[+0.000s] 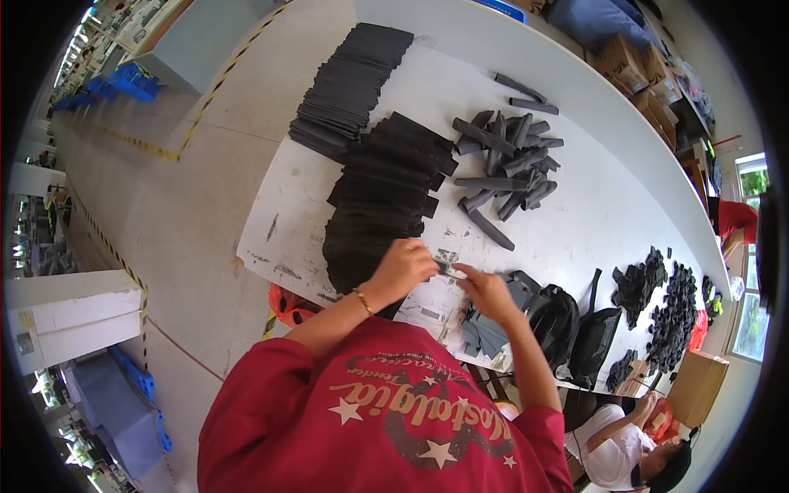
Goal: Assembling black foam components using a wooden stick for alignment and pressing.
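White table [604, 185] with two hands at its near edge. The left hand [407, 267] appears to pinch a small dark piece [445, 268] between its fingertips; the right hand [489, 289] meets it from the other side, thumb and fingers drawn together, but whether they grip the piece cannot be told. The piece lies between the hands, just in front of the body, presumably because so small a thing needs steadying from both sides. Black strips [382, 185] overlap in a row reaching the left hand, with grey strips [349, 86] beyond; the staggered edges probably let each be lifted singly. Rolls [505, 160] lie in a loose heap farther back, perhaps because their order matters little. Flat pieces [487, 333] and black bags [567, 329] rest right of the right hand, apparently kept apart by kind
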